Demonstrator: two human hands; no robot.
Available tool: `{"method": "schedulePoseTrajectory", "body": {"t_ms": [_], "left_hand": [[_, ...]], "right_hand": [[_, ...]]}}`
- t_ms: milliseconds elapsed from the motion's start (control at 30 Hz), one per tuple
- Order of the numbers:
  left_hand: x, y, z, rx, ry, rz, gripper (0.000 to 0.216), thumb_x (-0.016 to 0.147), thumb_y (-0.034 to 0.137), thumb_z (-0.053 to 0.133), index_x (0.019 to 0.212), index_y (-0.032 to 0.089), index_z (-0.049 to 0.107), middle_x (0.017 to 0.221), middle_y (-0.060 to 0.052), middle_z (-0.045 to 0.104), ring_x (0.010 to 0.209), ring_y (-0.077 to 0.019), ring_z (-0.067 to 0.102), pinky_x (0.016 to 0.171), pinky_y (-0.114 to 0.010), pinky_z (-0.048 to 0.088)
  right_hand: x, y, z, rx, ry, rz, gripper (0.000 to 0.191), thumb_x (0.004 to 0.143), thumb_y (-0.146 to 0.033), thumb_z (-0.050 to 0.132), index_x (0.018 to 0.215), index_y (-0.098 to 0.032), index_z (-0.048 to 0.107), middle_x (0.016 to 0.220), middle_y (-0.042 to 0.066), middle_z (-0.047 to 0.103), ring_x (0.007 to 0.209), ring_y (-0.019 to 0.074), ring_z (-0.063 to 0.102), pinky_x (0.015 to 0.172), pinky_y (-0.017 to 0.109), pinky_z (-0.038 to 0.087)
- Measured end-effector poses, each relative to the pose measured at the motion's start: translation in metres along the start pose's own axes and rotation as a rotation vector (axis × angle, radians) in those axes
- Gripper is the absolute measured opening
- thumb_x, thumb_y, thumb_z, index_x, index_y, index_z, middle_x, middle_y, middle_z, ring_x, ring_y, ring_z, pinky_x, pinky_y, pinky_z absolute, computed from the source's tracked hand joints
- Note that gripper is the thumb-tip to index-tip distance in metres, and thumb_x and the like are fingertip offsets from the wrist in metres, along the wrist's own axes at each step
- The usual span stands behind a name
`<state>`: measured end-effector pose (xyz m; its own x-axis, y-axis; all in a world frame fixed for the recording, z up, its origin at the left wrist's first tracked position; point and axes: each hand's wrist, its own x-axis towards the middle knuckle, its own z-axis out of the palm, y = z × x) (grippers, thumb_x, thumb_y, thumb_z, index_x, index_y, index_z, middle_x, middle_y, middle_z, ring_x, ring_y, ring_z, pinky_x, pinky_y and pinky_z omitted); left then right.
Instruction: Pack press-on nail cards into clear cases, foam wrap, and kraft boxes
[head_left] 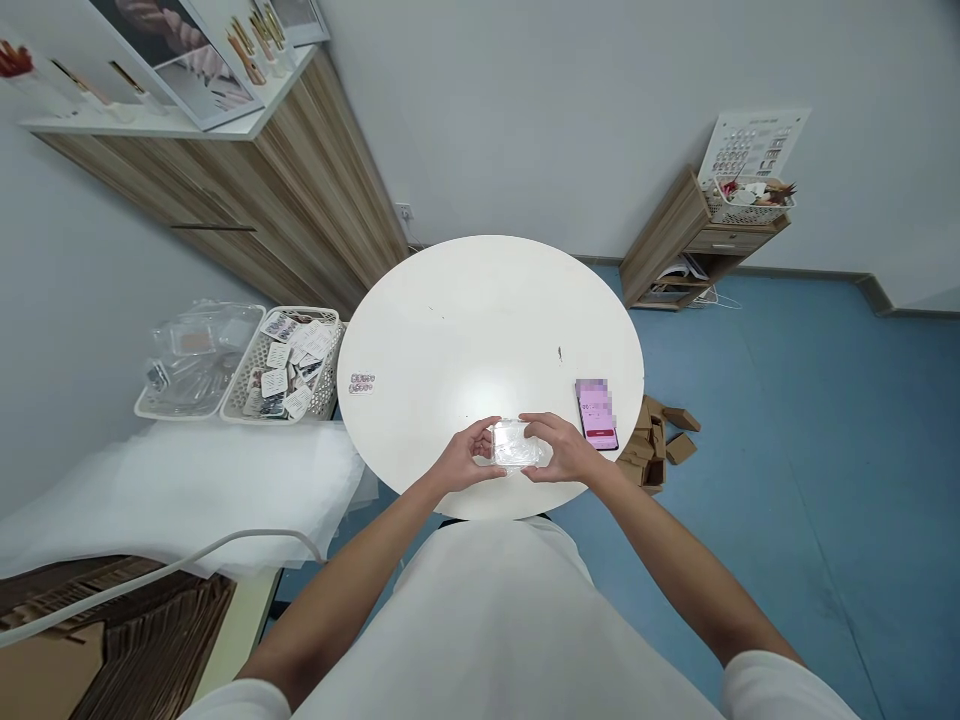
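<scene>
A clear plastic box [513, 446] is held between both hands over the near part of the round white table [487, 310]. My left hand [474, 458] grips its left side, thumb below and fingers above. Around its right side my right hand [556, 449] is closed in the same way. Whether anything lies inside the box I cannot make out. To the right of my right hand lies a phone [597, 414] with a lit pink screen. Near the table's left edge is a small sheet of press-on nails [361, 384].
Left of the table, a white basket [238, 392] of small cards stands beside a tray of clear packaging [199, 350]. White sheets [225, 480] cover the surface below. Cardboard boxes [654, 440] lie on the floor at right. A wooden cabinet [686, 245] stands against the wall.
</scene>
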<state>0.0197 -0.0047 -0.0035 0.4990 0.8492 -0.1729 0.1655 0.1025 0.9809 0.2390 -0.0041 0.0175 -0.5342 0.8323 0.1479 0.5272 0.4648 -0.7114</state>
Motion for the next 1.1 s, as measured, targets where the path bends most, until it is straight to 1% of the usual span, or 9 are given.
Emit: {"method": "schedulePoseTrajectory", "body": {"t_ms": [300, 433, 500, 600, 667, 767, 867, 1000, 1100], "left_hand": [[0.001, 0.007, -0.006, -0.204, -0.058, -0.103, 0.079, 0.061, 0.026, 0.071, 0.131, 0.024, 0.033, 0.096, -0.006, 0.056, 0.082, -0.0139, 0.056, 0.073, -0.031, 0.046], [-0.004, 0.004, -0.007, -0.305, 0.034, -0.195, 0.082, 0.064, 0.025, 0.068, 0.133, 0.028, 0.025, 0.096, -0.004, 0.057, 0.08, -0.012, 0.058, 0.077, -0.033, 0.045], [-0.006, 0.0, -0.005, -0.334, 0.105, -0.261, 0.075, 0.064, 0.024, 0.068, 0.129, 0.026, 0.032, 0.091, -0.003, 0.058, 0.076, -0.0117, 0.059, 0.076, -0.034, 0.045], [-0.007, -0.004, -0.001, -0.348, 0.153, -0.321, 0.046, 0.064, 0.026, 0.067, 0.107, 0.018, 0.052, 0.078, -0.001, 0.058, 0.071, -0.0118, 0.059, 0.072, -0.032, 0.046], [-0.007, -0.004, 0.0, -0.345, 0.174, -0.328, 0.035, 0.064, 0.028, 0.068, 0.096, 0.016, 0.056, 0.074, -0.001, 0.057, 0.07, -0.0116, 0.058, 0.07, -0.031, 0.047], [-0.007, -0.005, 0.0, -0.327, 0.198, -0.328, 0.036, 0.063, 0.031, 0.069, 0.094, 0.016, 0.056, 0.075, -0.001, 0.058, 0.07, -0.0122, 0.059, 0.07, -0.032, 0.047], [-0.008, -0.006, -0.001, -0.311, 0.181, -0.312, 0.039, 0.063, 0.032, 0.069, 0.096, 0.016, 0.056, 0.08, -0.003, 0.06, 0.072, -0.0132, 0.06, 0.071, -0.032, 0.047], [-0.011, -0.01, -0.002, -0.293, 0.169, -0.286, 0.04, 0.063, 0.03, 0.069, 0.098, 0.016, 0.056, 0.082, -0.004, 0.061, 0.074, -0.014, 0.06, 0.071, -0.032, 0.047], [-0.014, -0.01, -0.003, -0.298, 0.159, -0.278, 0.038, 0.064, 0.029, 0.067, 0.098, 0.016, 0.055, 0.083, -0.004, 0.06, 0.074, -0.0134, 0.06, 0.071, -0.032, 0.047]], "right_hand": [[0.007, -0.001, -0.004, 0.111, 0.026, 0.109, 0.042, 0.054, -0.034, 0.067, 0.091, -0.022, 0.051, 0.112, 0.01, 0.057, 0.1, 0.024, 0.055, 0.082, 0.038, 0.044], [0.008, 0.0, -0.003, 0.13, 0.022, 0.138, 0.041, 0.054, -0.033, 0.068, 0.09, -0.021, 0.051, 0.112, 0.009, 0.057, 0.099, 0.0235, 0.056, 0.082, 0.038, 0.044], [0.009, -0.001, -0.002, 0.134, 0.013, 0.15, 0.041, 0.054, -0.033, 0.067, 0.09, -0.021, 0.051, 0.112, 0.009, 0.057, 0.098, 0.0232, 0.055, 0.082, 0.038, 0.043], [0.01, -0.002, -0.003, 0.16, -0.028, 0.184, 0.039, 0.056, -0.033, 0.067, 0.091, -0.022, 0.051, 0.108, 0.007, 0.058, 0.089, 0.0205, 0.057, 0.077, 0.035, 0.045], [0.013, -0.001, -0.004, 0.199, -0.065, 0.223, 0.035, 0.061, -0.035, 0.064, 0.091, -0.022, 0.052, 0.102, 0.005, 0.06, 0.083, 0.0183, 0.057, 0.074, 0.034, 0.045], [0.02, 0.004, -0.006, 0.304, -0.084, 0.335, 0.028, 0.073, -0.044, 0.053, 0.09, -0.022, 0.052, 0.091, 0.003, 0.061, 0.079, 0.0171, 0.058, 0.071, 0.033, 0.046], [0.028, 0.009, -0.007, 0.489, -0.033, 0.49, 0.038, 0.081, -0.054, 0.034, 0.088, -0.021, 0.051, 0.093, 0.004, 0.059, 0.075, 0.0161, 0.061, 0.068, 0.031, 0.046], [0.041, 0.013, -0.003, 0.601, 0.069, 0.612, 0.05, 0.079, -0.063, 0.028, 0.082, -0.019, 0.053, 0.097, 0.008, 0.059, 0.07, 0.0148, 0.061, 0.065, 0.028, 0.046], [0.049, 0.014, 0.001, 0.605, 0.098, 0.622, 0.053, 0.077, -0.065, 0.029, 0.075, -0.019, 0.055, 0.083, 0.006, 0.06, 0.062, 0.0125, 0.057, 0.06, 0.026, 0.044]]}}
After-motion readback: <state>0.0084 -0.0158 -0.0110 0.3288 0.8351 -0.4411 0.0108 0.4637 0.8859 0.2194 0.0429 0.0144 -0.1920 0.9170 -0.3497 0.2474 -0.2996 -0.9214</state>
